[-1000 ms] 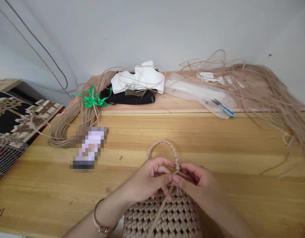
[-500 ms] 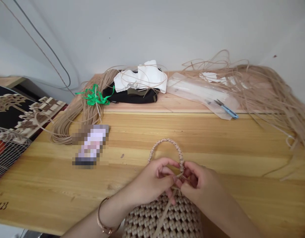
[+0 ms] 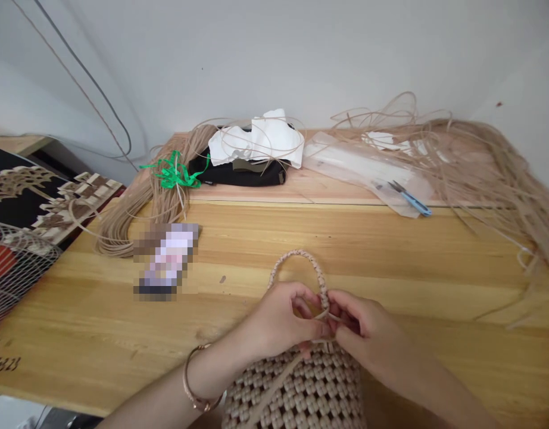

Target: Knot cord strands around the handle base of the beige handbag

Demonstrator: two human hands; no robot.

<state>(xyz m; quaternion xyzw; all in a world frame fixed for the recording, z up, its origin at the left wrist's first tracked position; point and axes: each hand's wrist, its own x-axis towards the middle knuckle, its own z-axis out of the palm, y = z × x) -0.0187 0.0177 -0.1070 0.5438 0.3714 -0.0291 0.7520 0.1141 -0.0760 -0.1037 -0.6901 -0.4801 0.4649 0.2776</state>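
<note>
A woven basket of pale cane (image 3: 296,393) stands at the bottom of the view, its knotted surface close under my hands. Its braided handle (image 3: 296,259) arches up from the rim. My left hand (image 3: 277,319) and my right hand (image 3: 359,330) meet at the handle's base, with their fingers curled around it. A flat cane strand (image 3: 274,381) runs from between my fingers down across the basket's front. Where the strand passes through the braid is hidden by my fingers. A metal bracelet (image 3: 198,381) circles my left wrist.
The basket stands on a pine table (image 3: 100,316). Beyond it, a raised board holds loose cane strands (image 3: 480,173), blue-handled snips (image 3: 412,201), a plastic sleeve (image 3: 359,167), a black pouch (image 3: 236,173) and white paper (image 3: 256,138). A cane coil (image 3: 136,214) with green ribbon (image 3: 174,176) and a pixelated object (image 3: 167,259) lie left.
The strand's lower end has swung left across the basket. My left wrist has moved right, and my hands have drawn closer around the handle's base. The view has shifted slightly.
</note>
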